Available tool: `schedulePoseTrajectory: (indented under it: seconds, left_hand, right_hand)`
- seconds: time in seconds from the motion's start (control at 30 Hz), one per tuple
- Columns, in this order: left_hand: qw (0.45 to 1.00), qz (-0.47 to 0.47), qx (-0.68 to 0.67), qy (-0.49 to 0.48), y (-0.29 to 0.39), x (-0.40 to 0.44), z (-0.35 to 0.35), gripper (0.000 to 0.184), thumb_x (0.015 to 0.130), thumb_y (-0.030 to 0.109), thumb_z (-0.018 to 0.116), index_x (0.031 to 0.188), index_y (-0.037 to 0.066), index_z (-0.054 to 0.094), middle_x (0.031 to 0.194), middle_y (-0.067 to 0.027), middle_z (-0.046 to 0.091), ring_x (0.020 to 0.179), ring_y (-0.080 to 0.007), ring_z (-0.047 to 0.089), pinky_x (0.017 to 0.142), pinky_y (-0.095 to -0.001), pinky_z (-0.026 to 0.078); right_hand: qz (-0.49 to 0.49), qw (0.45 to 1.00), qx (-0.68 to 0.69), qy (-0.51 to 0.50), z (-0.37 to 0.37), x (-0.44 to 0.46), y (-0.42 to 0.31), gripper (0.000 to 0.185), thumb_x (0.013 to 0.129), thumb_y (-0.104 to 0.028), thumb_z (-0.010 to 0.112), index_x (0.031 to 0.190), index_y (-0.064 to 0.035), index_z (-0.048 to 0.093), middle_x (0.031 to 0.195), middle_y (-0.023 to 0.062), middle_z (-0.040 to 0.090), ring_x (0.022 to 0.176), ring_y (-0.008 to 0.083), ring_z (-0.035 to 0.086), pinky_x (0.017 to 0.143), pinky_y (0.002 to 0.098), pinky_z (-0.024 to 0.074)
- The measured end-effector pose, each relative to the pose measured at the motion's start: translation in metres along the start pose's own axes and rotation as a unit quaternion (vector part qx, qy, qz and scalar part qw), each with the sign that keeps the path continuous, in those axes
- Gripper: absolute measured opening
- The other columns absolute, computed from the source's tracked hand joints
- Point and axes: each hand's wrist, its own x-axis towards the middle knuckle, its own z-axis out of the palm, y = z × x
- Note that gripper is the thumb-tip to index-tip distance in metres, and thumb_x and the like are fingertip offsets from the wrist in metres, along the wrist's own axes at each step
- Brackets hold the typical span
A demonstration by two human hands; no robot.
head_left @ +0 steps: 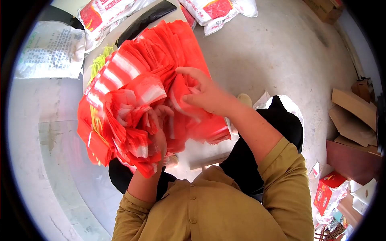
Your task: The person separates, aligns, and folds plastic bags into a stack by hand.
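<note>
Stack of red bags (pixel 189 44): spreading over the tabletop (pixel 179 14), fanning from near the far edge toward the near edge and bulging over the left edge. Yellow strings (pixel 97 64) are trailing along that left edge; a black roll (pixel 146 20) is lying by the far edge.

Left hand (pixel 160 116): curling in among the crumpled layers toward the near-left corner. Cannot tell how tightly this grip is closing, since folds are covering part of the fingers. Right hand (pixel 203 92): reaching over the right part of the stack, thumb and fingers standing well apart; this grip is not visibly pinching anything.

Handling, as judged: the hands appear to be working through loose layers. Best practice would be keeping the left hand steadying the crumpled part while the right is pinching only the top layer by its edge, lifting gently rather than dragging. Thin film is probably clinging, so fanning the edges should be helping. Yellow strings are posing a snag risk; keeping them outside the folds is advisable.

Visibility: the red layers are hiding the near-left corner and most of the right edge. Right fingertips are blurring slightly, so their contact with the top layer is possibly light, possibly none. Print on the pale bands is not reading clearly.
</note>
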Motion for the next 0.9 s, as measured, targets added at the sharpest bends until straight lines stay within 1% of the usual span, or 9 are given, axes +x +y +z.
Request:
schedulePoseTrajectory:
  seconds: [0.23,0.33,0.4,0.57,0.63,0.67,0.73,0.87,0.9]
  left_hand:
    - [0.98,0.043,0.173,0.084,0.06,-0.022,0.025,0.04,0.11,0.037,0.047,0.12,0.005,0.068,0.11,-0.0086,0.071,0.108,-0.0199,0.064,0.099,-0.0336,0.047]
    - [0.965,0.064,0.233,0.105,0.088,-0.026,0.035,0.029,0.109,0.029,0.054,0.118,0.005,0.068,0.111,-0.0101,0.072,0.107,-0.021,0.065,0.095,-0.0344,0.05]
    - [0.961,0.062,0.253,0.088,0.085,-0.024,0.024,0.022,0.108,0.024,0.06,0.12,0.006,0.066,0.114,-0.0106,0.07,0.107,-0.0216,0.065,0.094,-0.0349,0.052]
    - [0.948,0.056,0.308,0.062,0.023,-0.005,0.0,0.035,0.106,0.023,0.062,0.138,0.008,0.057,0.136,-0.0112,0.064,0.123,-0.0245,0.063,0.101,-0.0355,0.053]
    - [0.986,0.042,0.147,0.069,0.027,0.0,0.031,0.046,0.108,0.034,0.053,0.147,0.01,0.049,0.147,-0.0116,0.054,0.135,-0.0264,0.053,0.109,-0.0392,0.044]
    - [0.996,0.002,-0.016,0.089,0.036,0.002,0.055,0.057,0.109,0.043,0.043,0.156,0.012,0.038,0.159,-0.0124,0.043,0.146,-0.0292,0.042,0.118,-0.043,0.034]
    - [0.992,-0.02,-0.121,0.04,0.049,-0.001,0.065,0.073,0.11,0.058,0.03,0.168,0.016,0.022,0.173,-0.0129,0.029,0.158,-0.0319,0.03,0.128,-0.0472,0.022]
    - [0.998,-0.025,-0.008,-0.052,0.048,0.004,0.051,0.095,0.1,0.082,0.018,0.173,0.02,0.013,0.175,-0.0127,0.026,0.159,-0.0316,0.031,0.129,-0.0476,0.019]
    - [0.997,-0.021,-0.015,-0.067,0.048,0.006,0.042,0.097,0.099,0.084,0.016,0.172,0.02,0.014,0.175,-0.0129,0.027,0.159,-0.0315,0.031,0.129,-0.0473,0.019]
  right_hand:
    - [-0.055,0.998,0.022,-0.001,0.008,0.009,-0.018,0.033,0.097,-0.006,0.06,0.129,-0.0027,0.067,0.132,0.0088,0.067,0.128,0.0194,0.061,0.112,0.0351,0.0473]
    - [-0.105,0.991,0.079,-0.024,0.019,0.014,-0.02,0.027,0.097,-0.003,0.057,0.121,-0.0005,0.069,0.116,0.0085,0.072,0.113,0.0182,0.068,0.102,0.0324,0.0525]
    - [-0.123,0.992,-0.002,-0.01,0.023,0.014,-0.024,0.024,0.098,-0.002,0.057,0.119,0.0002,0.07,0.11,0.009,0.073,0.104,0.0184,0.07,0.094,0.0318,0.0543]
    - [-0.162,0.986,-0.041,-0.007,0.033,0.014,-0.034,0.019,0.1,-0.005,0.059,0.114,0.0005,0.07,0.102,0.0101,0.074,0.094,0.0172,0.071,0.084,0.0324,0.0557]
    - [-0.187,0.982,-0.011,-0.016,0.034,0.012,-0.036,0.02,0.103,-0.01,0.058,0.116,-0.0001,0.069,0.102,0.0094,0.074,0.094,0.0162,0.071,0.083,0.032,0.0562]
    - [-0.133,0.989,0.061,-0.012,0.032,0.012,-0.039,0.023,0.105,-0.014,0.057,0.119,-0.0003,0.068,0.102,0.0091,0.074,0.095,0.0158,0.071,0.082,0.032,0.0565]
    - [-0.022,0.979,0.203,-0.002,0.019,0.01,-0.047,0.028,0.109,-0.021,0.053,0.124,-0.0008,0.067,0.102,0.0085,0.074,0.096,0.015,0.071,0.082,0.032,0.057]
    - [0.022,0.97,0.197,0.143,-0.016,0.016,-0.024,0.039,0.111,-0.029,0.049,0.132,0.0004,0.063,0.107,0.009,0.073,0.099,0.0159,0.072,0.087,0.0324,0.0566]
    - [0.053,0.983,0.13,0.119,-0.02,0.015,-0.016,0.038,0.11,-0.028,0.051,0.133,0.0001,0.063,0.109,0.0093,0.073,0.1,0.0163,0.072,0.088,0.0325,0.0564]
